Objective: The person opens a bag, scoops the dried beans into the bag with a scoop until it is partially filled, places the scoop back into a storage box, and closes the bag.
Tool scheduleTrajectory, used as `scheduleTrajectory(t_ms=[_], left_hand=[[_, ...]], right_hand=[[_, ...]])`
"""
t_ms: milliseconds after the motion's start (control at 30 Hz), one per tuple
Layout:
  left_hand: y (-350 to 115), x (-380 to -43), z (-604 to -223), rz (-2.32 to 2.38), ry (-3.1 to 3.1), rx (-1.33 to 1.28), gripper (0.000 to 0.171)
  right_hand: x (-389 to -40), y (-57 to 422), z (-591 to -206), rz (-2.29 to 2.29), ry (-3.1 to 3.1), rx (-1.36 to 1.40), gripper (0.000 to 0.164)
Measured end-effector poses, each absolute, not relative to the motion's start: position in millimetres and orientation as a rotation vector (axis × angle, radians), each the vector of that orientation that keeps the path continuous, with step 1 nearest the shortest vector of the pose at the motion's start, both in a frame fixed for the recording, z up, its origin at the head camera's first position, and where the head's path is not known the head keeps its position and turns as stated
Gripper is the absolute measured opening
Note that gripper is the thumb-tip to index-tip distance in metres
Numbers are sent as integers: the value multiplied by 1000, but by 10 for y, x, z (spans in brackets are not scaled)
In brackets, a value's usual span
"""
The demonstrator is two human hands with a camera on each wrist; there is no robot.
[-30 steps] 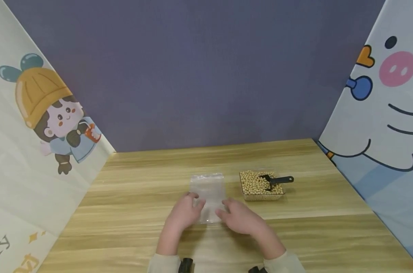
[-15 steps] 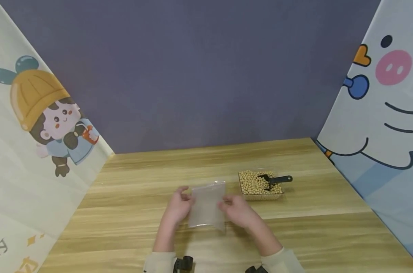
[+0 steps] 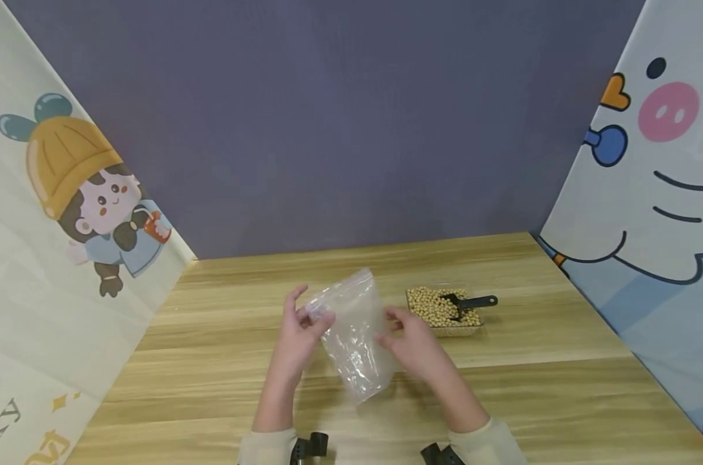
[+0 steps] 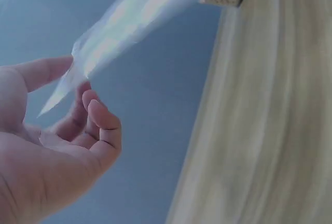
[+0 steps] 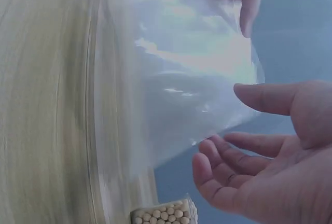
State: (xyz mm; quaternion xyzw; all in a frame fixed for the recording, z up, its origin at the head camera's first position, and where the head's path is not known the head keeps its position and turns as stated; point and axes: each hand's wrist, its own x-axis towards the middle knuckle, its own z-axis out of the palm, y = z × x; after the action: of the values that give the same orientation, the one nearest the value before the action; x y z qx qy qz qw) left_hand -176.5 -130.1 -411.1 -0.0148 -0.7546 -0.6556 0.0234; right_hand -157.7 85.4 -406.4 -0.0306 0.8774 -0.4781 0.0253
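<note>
A clear plastic zip bag (image 3: pixel 357 336) is held up tilted above the wooden table, its zip end toward the upper left. My left hand (image 3: pixel 295 339) pinches it by its left edge near the zip; in the left wrist view the bag (image 4: pixel 127 24) passes between thumb and fingertips. At the bag's right edge is my right hand (image 3: pixel 417 345), thumb and fingers apart. In the right wrist view the thumb of that right hand (image 5: pixel 280 146) overlaps the bag, but no pinch shows.
Behind my right hand stands a clear plastic box (image 3: pixel 456 331) full of pale round beans (image 3: pixel 429 305). A black scoop (image 3: pixel 476 302) lies in the beans, handle pointing right. A dark wall (image 3: pixel 351 129) closes off the back of the wooden table (image 3: pixel 212 361).
The bag was lying on the table and has been lifted and turned, its zip end now upper left. My left hand has risen with it; my right hand has moved slightly up and right.
</note>
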Motion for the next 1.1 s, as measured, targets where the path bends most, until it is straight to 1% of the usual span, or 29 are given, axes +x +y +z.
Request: scheduleTrajectory(t_ms=[167, 233, 367, 433, 467, 567, 633, 767, 867, 1100], left_hand=[[-1259, -1667, -4016, -1781, -2396, -134, 22], [-1219, -1608, -3973, -1644, -2367, -172, 14], [-1110, -1553, -3904, -1273, -2181, -358, 6], [-1049, -1555, -3900, -1075, -2110, -465, 6], [-1019, -1559, -3908, -987, -2092, -518, 6], [-928, -1547, -3956, -822, -2128, -631, 8], [-883, -1533, -4005, -798, -2172, -686, 12], [-831, -1496, -4079, -992, -2282, -755, 23], [-807, -1477, -4102, -1183, -2358, -739, 28], [-797, -1454, -4103, -1394, -2443, -682, 35]], right_hand=[[-1534, 819, -4018, -1476, 2775, -130, 58], [-1508, 794, -3990, -1508, 2789, -115, 56], [-1482, 752, -3910, -1661, 2766, -125, 40], [-1479, 737, -3869, -1740, 2727, -160, 33], [-1481, 732, -3856, -1774, 2701, -178, 32], [-1485, 728, -3835, -1813, 2653, -204, 35], [-1494, 738, -3849, -1834, 2632, -199, 35], [-1508, 777, -3911, -1923, 2556, -143, 26], [-1511, 805, -3955, -1985, 2486, -87, 19], [-1521, 820, -3983, -1992, 2438, -26, 22]])
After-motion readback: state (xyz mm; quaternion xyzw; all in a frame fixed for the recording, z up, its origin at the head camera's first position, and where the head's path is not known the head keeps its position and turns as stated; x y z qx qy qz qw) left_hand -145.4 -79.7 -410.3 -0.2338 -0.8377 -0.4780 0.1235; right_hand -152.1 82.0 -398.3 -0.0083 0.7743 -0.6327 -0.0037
